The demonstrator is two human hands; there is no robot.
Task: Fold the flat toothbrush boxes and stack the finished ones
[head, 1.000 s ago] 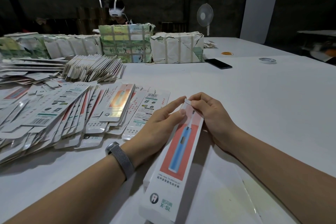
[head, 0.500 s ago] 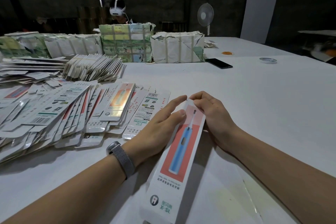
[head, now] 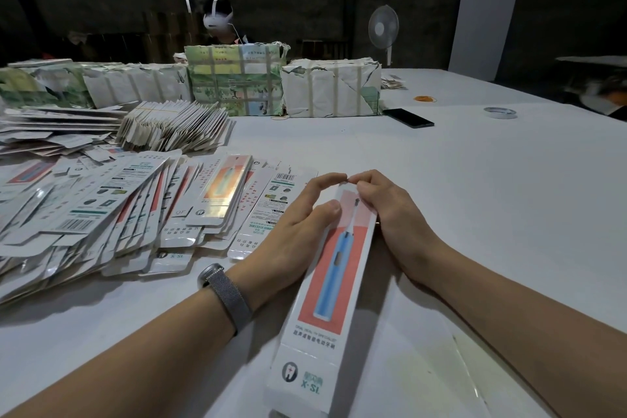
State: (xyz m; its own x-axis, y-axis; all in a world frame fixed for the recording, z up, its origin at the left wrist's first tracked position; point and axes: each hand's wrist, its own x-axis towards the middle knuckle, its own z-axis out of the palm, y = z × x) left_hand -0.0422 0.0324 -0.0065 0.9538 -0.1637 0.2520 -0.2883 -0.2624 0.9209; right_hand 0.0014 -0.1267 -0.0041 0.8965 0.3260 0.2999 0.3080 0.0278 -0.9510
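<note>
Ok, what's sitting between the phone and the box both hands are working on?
Nothing: in the head view, only bare white table runs from the black phone to the far end of the toothbrush box held by the left hand and right hand.

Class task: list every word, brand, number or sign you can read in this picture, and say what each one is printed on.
"X·SL", beside a tooth logo: near end of the folded toothbrush box.
"X·SL", upside down: flat boxes spread on the left.
Barcodes on flat boxes: digits too small.
Lines under the box's toothbrush picture: too blurred.
</note>
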